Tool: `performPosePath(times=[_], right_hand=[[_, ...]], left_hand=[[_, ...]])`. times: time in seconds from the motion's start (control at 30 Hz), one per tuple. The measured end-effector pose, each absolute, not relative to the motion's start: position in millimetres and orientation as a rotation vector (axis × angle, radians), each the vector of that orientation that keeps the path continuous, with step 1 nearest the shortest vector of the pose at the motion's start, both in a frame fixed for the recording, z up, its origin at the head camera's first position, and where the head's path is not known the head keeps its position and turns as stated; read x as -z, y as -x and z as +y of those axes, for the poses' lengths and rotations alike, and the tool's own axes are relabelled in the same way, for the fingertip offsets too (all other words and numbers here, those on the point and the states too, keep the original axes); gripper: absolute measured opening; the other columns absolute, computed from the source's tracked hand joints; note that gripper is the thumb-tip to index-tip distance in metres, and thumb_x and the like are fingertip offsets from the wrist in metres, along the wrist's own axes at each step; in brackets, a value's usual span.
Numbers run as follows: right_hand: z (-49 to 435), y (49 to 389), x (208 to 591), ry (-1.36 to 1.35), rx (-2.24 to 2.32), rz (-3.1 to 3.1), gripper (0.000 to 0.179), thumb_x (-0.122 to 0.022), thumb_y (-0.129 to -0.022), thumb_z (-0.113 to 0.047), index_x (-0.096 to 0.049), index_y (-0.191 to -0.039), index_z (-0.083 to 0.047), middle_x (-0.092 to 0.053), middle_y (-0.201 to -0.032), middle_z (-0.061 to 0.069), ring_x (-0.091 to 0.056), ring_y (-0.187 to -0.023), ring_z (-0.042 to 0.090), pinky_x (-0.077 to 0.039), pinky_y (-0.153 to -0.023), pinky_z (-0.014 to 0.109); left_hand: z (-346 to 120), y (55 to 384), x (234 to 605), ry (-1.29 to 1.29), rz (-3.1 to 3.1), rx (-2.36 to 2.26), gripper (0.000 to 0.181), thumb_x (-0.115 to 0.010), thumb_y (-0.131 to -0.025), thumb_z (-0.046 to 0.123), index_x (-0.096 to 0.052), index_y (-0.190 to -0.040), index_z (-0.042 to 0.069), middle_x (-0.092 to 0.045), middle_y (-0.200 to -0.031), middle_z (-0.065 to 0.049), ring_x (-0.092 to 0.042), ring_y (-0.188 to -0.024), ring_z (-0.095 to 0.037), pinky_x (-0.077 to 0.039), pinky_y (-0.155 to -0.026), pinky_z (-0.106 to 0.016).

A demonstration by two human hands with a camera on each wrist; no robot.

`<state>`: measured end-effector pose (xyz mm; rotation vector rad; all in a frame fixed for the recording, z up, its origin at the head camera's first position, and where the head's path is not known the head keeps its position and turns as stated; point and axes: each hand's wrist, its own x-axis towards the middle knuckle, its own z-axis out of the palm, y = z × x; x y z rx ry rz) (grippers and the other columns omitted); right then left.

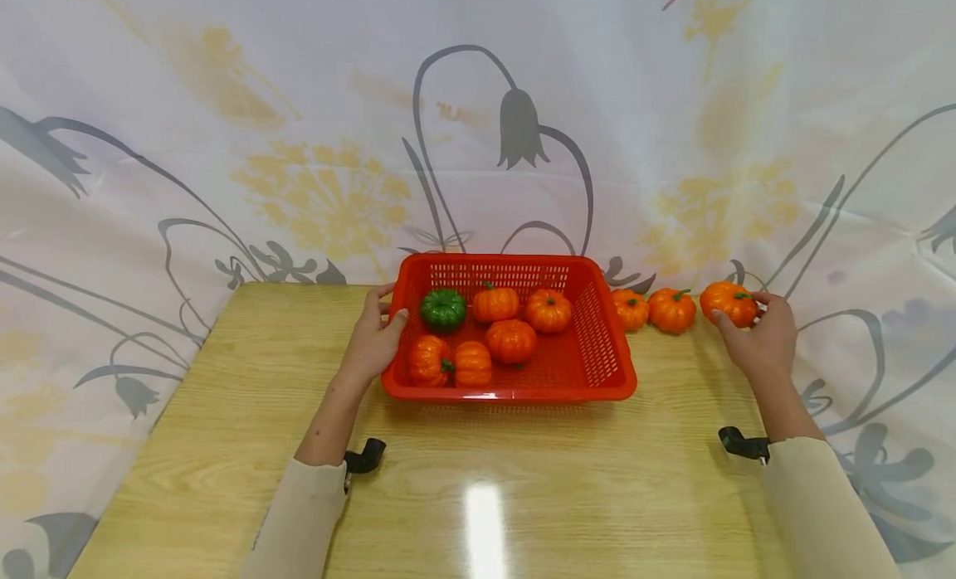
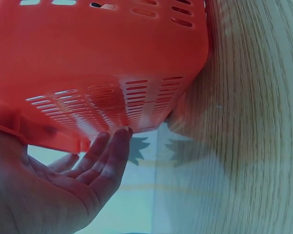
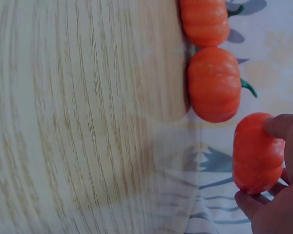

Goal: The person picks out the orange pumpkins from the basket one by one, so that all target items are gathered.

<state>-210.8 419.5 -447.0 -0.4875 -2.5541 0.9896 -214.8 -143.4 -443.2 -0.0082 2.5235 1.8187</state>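
A red plastic basket [image 1: 508,394] with slotted walls sits at the table's back edge. My left hand [image 1: 375,334] grips its left rim, thumb on top and fingers [image 2: 118,151] against the outer wall. Inside lie a green toy pumpkin [image 1: 444,311] and several orange ones, such as the pumpkin [image 1: 548,311] toward the right. Off the basket's right side, my right hand [image 1: 769,340] holds an orange pumpkin [image 3: 256,155] between thumb and fingers. Close beside that pumpkin are two more orange pumpkins, the nearer one [image 1: 672,311] and another [image 1: 630,310] by the basket wall.
The light wood table [image 1: 597,479] spreads out in front of the basket. A white flowered cloth [image 1: 336,106] rises behind it and along both sides. Each wrist wears a black camera mount, the left mount [image 1: 366,456] and the right mount [image 1: 743,443].
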Motion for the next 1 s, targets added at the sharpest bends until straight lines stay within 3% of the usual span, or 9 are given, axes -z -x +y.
performPosePath(times=[0.13, 0.33, 1.0], right_hand=[[422, 216, 450, 0.488, -1.006, -2.545, 0.075, -0.069, -0.100, -0.031, -0.037, -0.155, 0.008, -0.042, -0.154, 0.033, -0.046, -0.130, 0.050, -0.042, -0.106, 0.056], [428, 222, 457, 0.515, -1.028, -2.559, 0.077, -0.069, -0.100, -0.032, -0.035, -0.154, 0.011, -0.040, -0.154, 0.036, -0.040, -0.141, 0.052, -0.034, -0.121, 0.060], [434, 224, 473, 0.518, -1.001, -2.651, 0.081, -0.071, -0.101, -0.036, -0.033, -0.151, 0.016, -0.039, -0.147, 0.042, -0.040, -0.135, 0.057, -0.035, -0.116, 0.065]], left_hand=[[-144, 215, 443, 0.013, 2.520, -1.826, 0.055, -0.050, -0.112, 0.019, -0.030, -0.163, 0.014, -0.054, -0.142, -0.024, -0.064, -0.121, -0.042, -0.060, -0.095, -0.056], [-144, 216, 444, 0.003, 2.516, -1.831, 0.055, -0.050, -0.112, 0.019, -0.031, -0.163, 0.013, -0.054, -0.142, -0.024, -0.064, -0.121, -0.042, -0.060, -0.095, -0.055], [-143, 216, 447, 0.000, 2.502, -1.863, 0.055, -0.050, -0.112, 0.019, -0.031, -0.163, 0.013, -0.054, -0.140, -0.025, -0.066, -0.120, -0.043, -0.061, -0.093, -0.055]])
